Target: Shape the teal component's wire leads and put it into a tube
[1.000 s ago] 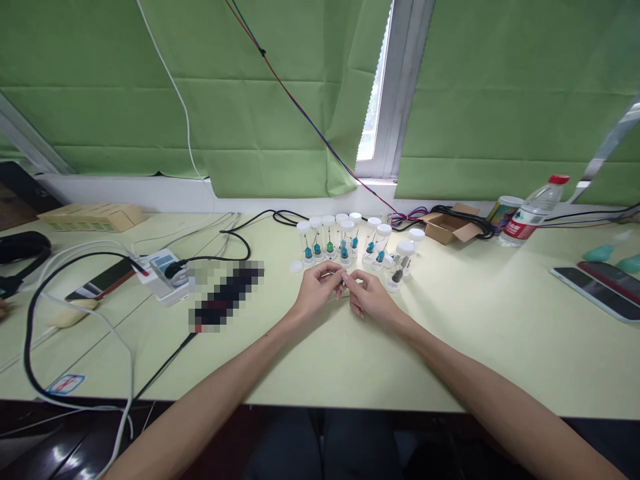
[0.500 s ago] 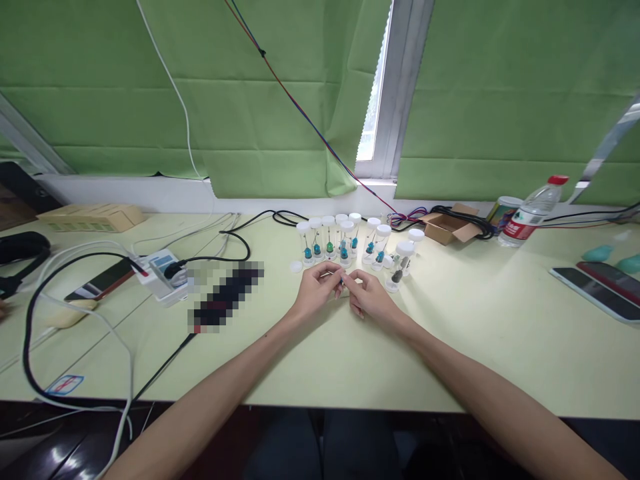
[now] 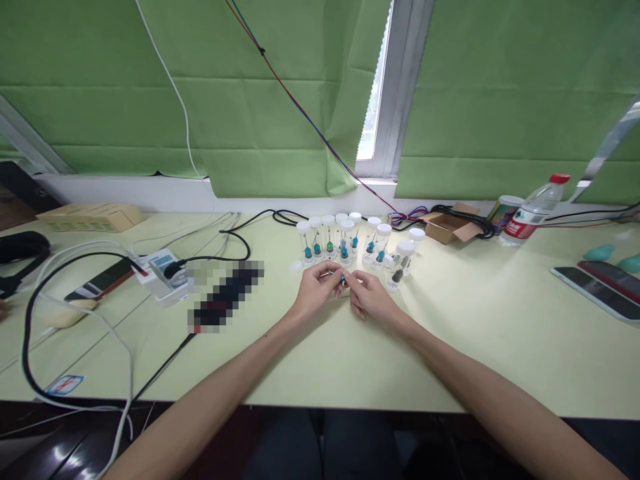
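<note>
My left hand [image 3: 320,288] and my right hand [image 3: 369,293] meet at the fingertips over the table. Between them they pinch a small blue piece [image 3: 343,279], mostly covered by the fingers, so its kind does not show. Just behind the hands stand several clear vials with white caps; one vial [image 3: 345,245] holds a blue item on a thin stem, and another vial [image 3: 329,235] a green one. To the right of my right hand, a vial [image 3: 399,268] contains something dark grey. A loose white cap [image 3: 295,266] lies left of the vials.
A power strip [image 3: 163,277] with looping cables lies on the left. An opened cardboard box [image 3: 450,227], a water bottle [image 3: 535,212] and phones [image 3: 595,293] are on the right. The table's front edge [image 3: 350,408] runs beneath my forearms.
The blue piece shows more clearly between my fingertips than before, after a slight shift of the right fingers. Both hands otherwise keep their place, and the vials stand as they were.
</note>
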A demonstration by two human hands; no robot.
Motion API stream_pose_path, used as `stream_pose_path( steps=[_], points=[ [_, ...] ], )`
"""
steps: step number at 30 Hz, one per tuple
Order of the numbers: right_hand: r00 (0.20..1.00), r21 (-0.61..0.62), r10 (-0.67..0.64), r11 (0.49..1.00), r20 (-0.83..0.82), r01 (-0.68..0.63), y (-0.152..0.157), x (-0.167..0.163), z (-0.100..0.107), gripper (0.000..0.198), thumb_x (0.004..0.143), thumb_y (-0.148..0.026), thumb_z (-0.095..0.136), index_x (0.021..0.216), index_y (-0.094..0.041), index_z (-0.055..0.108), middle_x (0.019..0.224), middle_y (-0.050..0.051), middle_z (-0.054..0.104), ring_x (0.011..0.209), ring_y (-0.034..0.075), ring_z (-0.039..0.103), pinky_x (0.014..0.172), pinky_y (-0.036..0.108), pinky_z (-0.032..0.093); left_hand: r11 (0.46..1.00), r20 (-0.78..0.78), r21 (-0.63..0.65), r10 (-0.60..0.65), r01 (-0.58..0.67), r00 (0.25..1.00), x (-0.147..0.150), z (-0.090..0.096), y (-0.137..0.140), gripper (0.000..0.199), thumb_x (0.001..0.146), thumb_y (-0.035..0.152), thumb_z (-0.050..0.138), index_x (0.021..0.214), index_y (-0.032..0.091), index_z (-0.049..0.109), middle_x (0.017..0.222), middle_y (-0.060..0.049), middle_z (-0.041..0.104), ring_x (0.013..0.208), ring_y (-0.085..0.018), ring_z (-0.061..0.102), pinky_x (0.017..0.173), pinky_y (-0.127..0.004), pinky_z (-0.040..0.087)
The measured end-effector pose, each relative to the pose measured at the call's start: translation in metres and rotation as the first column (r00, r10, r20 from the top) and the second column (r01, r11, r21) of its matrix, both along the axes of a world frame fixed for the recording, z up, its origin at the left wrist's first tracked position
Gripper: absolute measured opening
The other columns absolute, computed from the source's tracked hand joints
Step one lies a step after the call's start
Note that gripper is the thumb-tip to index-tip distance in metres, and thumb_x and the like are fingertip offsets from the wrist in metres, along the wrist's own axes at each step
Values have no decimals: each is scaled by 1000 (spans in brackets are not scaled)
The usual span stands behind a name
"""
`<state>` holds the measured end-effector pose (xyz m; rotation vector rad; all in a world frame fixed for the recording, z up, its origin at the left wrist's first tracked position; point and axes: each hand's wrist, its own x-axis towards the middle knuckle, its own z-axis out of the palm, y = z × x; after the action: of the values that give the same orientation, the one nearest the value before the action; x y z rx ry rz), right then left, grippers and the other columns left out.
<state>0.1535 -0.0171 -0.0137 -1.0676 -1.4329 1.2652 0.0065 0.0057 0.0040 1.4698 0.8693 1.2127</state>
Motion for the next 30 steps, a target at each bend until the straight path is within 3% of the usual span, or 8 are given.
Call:
stream_pose_path(
  steps=[30],
  points=[
    [1000, 8, 30, 1000, 10, -30, -2, -1, 1, 48, 88, -66, 46, 76, -19, 53, 43, -8, 39, 34, 9, 41, 36, 21, 35, 1000, 4, 11, -28, 28, 1000, -1, -1, 0, 18, 79, 33, 68, 76, 15, 65, 66, -1, 60, 56, -11, 54, 54, -25, 43]
  ],
)
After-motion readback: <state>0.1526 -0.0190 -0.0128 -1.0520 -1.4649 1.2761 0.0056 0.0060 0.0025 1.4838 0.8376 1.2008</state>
